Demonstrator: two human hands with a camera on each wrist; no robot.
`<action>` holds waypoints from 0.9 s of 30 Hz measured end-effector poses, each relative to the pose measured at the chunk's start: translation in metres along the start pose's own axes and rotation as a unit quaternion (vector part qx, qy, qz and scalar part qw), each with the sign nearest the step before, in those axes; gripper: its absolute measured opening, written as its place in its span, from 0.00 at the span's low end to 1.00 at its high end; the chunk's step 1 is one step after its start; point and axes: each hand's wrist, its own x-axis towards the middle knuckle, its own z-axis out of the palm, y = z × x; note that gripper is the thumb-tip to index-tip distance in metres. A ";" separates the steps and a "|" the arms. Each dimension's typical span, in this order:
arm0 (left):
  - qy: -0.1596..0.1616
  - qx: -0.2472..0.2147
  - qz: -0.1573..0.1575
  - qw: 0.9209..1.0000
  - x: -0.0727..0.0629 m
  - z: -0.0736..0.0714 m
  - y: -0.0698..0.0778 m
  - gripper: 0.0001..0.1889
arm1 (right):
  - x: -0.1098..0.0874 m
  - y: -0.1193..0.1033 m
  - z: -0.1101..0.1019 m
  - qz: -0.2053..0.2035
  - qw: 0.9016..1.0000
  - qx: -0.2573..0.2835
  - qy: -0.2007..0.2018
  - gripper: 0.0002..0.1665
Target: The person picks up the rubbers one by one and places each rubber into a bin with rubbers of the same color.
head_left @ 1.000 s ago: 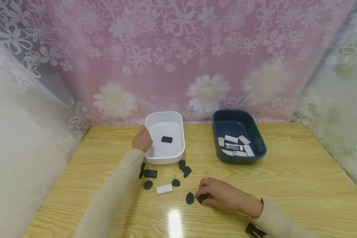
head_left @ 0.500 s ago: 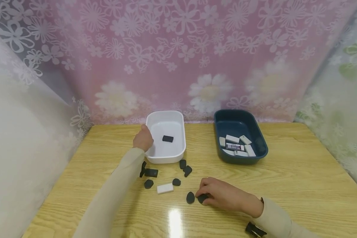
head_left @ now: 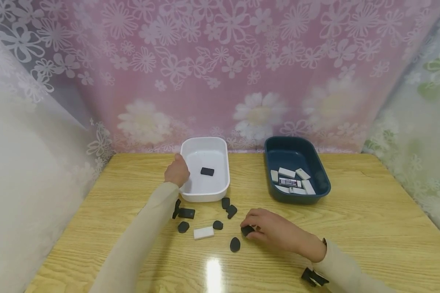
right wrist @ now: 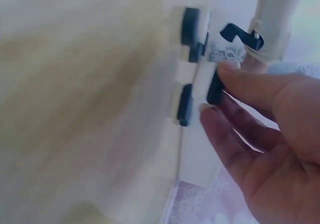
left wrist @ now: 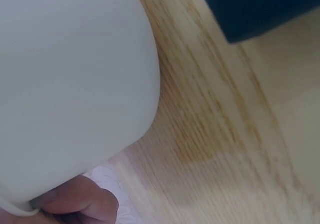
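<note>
Right hand (head_left: 273,230) moved black piece (head_left: 247,230) forward; white tub (head_left: 205,197) holds black block (head_left: 207,171)

A pink floral curtain (head_left: 201,89) hangs behind a wood-grain table (head_left: 370,211) catching glare (head_left: 214,274).

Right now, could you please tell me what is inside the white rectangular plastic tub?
One black rectangular block is visible inside the tub; anything directly beneath it is covered and cannot be seen.

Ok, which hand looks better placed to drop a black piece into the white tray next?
Probably the right hand: it pinches a black piece, whereas the left hand holds the white tray by its edge.
</note>
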 end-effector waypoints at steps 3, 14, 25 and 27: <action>-0.001 0.000 -0.004 1.000 0.001 0.000 -0.001 0.26 | 0.012 0.001 -0.007 0.006 0.999 0.008 0.046 0.15; 0.000 0.002 -0.008 1.000 0.003 0.001 -0.001 0.27 | 0.067 -0.004 -0.041 0.009 0.988 0.037 0.148 0.14; 0.001 0.000 -0.018 1.000 0.005 0.002 -0.001 0.28 | 0.147 0.015 -0.027 0.060 0.981 0.088 0.163 0.14; 0.004 0.002 -0.016 1.000 0.005 0.004 0.000 0.27 | 0.160 0.019 -0.024 0.067 0.980 0.082 0.167 0.13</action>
